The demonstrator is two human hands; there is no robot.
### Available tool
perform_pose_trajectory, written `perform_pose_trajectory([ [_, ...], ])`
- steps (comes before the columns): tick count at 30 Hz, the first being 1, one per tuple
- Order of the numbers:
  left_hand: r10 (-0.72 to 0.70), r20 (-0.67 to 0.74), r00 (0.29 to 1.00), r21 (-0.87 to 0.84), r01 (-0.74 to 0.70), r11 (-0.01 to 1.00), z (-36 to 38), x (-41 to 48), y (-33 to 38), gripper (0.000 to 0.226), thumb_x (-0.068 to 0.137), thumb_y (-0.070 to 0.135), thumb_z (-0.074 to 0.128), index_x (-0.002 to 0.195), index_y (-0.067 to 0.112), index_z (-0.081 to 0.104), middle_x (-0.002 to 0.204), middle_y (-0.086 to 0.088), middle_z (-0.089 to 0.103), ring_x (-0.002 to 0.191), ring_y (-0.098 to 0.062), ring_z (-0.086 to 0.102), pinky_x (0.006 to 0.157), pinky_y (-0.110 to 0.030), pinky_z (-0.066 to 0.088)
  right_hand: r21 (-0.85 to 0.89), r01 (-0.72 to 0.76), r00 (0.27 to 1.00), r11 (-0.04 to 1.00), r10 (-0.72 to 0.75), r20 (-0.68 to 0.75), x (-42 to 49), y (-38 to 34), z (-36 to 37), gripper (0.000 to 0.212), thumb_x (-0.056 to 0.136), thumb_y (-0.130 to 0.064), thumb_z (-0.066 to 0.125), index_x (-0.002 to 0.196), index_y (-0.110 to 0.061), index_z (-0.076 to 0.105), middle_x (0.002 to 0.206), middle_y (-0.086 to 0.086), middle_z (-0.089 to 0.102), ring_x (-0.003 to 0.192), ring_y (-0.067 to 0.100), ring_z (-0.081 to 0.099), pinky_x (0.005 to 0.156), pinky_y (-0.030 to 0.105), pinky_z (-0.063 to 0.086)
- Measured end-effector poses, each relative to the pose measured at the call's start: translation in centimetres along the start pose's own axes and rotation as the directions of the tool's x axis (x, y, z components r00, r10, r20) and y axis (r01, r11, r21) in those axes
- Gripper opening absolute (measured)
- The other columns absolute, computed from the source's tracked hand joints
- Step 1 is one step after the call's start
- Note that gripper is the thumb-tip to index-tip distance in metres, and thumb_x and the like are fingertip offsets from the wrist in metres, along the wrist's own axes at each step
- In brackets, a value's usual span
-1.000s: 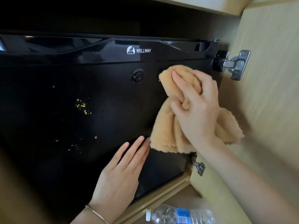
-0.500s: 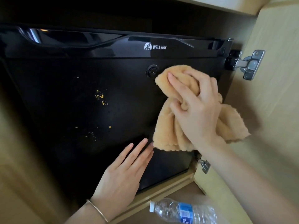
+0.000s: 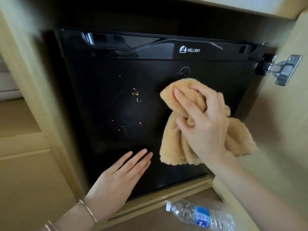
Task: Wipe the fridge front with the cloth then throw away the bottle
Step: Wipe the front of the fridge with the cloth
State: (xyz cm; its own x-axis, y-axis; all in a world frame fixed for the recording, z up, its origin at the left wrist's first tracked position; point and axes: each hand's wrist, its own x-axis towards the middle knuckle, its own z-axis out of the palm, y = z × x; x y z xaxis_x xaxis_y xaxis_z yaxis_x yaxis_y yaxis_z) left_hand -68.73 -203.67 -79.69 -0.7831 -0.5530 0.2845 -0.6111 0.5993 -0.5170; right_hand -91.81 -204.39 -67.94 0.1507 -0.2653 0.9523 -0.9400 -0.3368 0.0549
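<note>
The pale wooden cabinet framed the glossy black fridge front. Our right hand bunched the fluffy tan cloth against the door's right half. Our left hand lay flat, fingers straight, near the door's bottom edge. The clear plastic bottle lay sideways below the cabinet's lower rail, cap leftward, nearer our right hand. The yellow crumbs sat left of the cloth with nothing between, so we judged a leftward sweep due.
</note>
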Motion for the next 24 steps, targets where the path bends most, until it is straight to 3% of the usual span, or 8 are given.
perform_pose_trajectory([
  [4, -0.063, -0.051, 0.997, -0.034, 0.061, 0.998, -0.9, -1.5, -0.6, 0.083, 0.074, 0.019, 0.059, 0.148, 0.0, 0.026, 0.162, -0.013, 0.013, 0.15, -0.03, 0.01, 0.12, -0.047, 0.005, -0.046, -0.029, 0.998, 0.999, 0.026, -0.064, 2.3, -2.7, 1.5, 0.04, 0.082, -0.014, 0.063, 0.12, -0.025, 0.063, 0.12, 0.007, 0.054, 0.101, 0.024, 0.045, 0.077, 0.016, 0.03],
  [8, -0.1, 0.005, 0.995, -0.073, 0.1, 0.992, -0.9, -2.6, -1.5, 0.095, 0.066, 0.019, 0.074, 0.147, 0.0, 0.028, 0.161, -0.014, 0.018, 0.15, -0.029, 0.013, 0.12, -0.048, 0.005, -0.081, 0.104, 0.994, 0.991, -0.102, 0.034, -2.2, -2.4, 2.3, 0.032, 0.088, -0.017, 0.058, 0.118, -0.025, 0.064, 0.119, 0.003, 0.047, 0.094, 0.028, 0.048, 0.07, 0.023, 0.04],
  [11, -0.112, 0.004, 0.994, -0.068, 0.112, 0.991, -1.1, -3.2, -1.9, 0.092, 0.068, 0.019, 0.07, 0.147, -0.001, 0.026, 0.161, -0.014, 0.019, 0.15, -0.029, 0.013, 0.119, -0.048, 0.007, -0.04, 0.11, 0.984, 0.993, -0.103, 0.144, -4.3, -2.3, 1.7, 0.031, 0.09, -0.018, 0.054, 0.119, -0.023, 0.064, 0.118, 0.007, 0.052, 0.096, 0.027, 0.049, 0.064, 0.028, 0.048],
  [13, -0.105, -0.012, 0.994, -0.026, 0.105, 0.994, -0.9, -3.8, -2.2, 0.086, 0.073, 0.02, 0.06, 0.148, -0.002, 0.023, 0.162, -0.015, 0.016, 0.15, -0.029, 0.011, 0.119, -0.049, 0.008, -0.025, 0.029, 0.993, 0.999, -0.026, 0.116, -3.8, -2.7, 0.9, 0.034, 0.087, -0.014, 0.056, 0.12, -0.022, 0.063, 0.117, 0.011, 0.057, 0.099, 0.027, 0.049, 0.066, 0.027, 0.046],
  [17, -0.087, -0.019, 0.996, 0.009, 0.087, 0.996, -0.3, -5.0, -2.6, 0.078, 0.076, 0.019, 0.051, 0.148, -0.002, 0.026, 0.162, -0.016, 0.012, 0.151, -0.031, 0.009, 0.118, -0.052, 0.01, -0.007, -0.121, 0.992, 0.993, 0.121, 0.042, 0.6, -4.7, 0.3, 0.049, 0.082, -0.011, 0.062, 0.13, -0.021, 0.055, 0.125, 0.015, 0.052, 0.106, 0.026, 0.044, 0.076, 0.011, 0.026],
  [19, -0.09, -0.043, 0.995, -0.01, 0.089, 0.996, -0.1, -5.4, -2.7, 0.074, 0.076, 0.017, 0.045, 0.146, -0.002, 0.03, 0.162, -0.015, 0.012, 0.15, -0.031, 0.01, 0.118, -0.051, 0.01, -0.022, -0.121, 0.992, 0.992, 0.121, 0.029, 2.0, -6.0, 1.1, 0.048, 0.084, -0.013, 0.06, 0.131, -0.022, 0.054, 0.124, 0.015, 0.052, 0.106, 0.025, 0.043, 0.074, 0.009, 0.026],
  [24, -0.093, -0.041, 0.995, 0.008, 0.094, 0.996, -0.4, -5.7, -2.9, 0.072, 0.078, 0.016, 0.048, 0.145, -0.004, 0.034, 0.161, -0.016, 0.018, 0.15, -0.032, 0.013, 0.116, -0.05, 0.015, -0.08, -0.013, 1.0, 0.997, 0.013, -0.001, 0.0, -6.4, 3.1, 0.035, 0.091, -0.015, 0.05, 0.122, -0.024, 0.062, 0.117, 0.01, 0.058, 0.1, 0.025, 0.045, 0.068, 0.02, 0.037],
])
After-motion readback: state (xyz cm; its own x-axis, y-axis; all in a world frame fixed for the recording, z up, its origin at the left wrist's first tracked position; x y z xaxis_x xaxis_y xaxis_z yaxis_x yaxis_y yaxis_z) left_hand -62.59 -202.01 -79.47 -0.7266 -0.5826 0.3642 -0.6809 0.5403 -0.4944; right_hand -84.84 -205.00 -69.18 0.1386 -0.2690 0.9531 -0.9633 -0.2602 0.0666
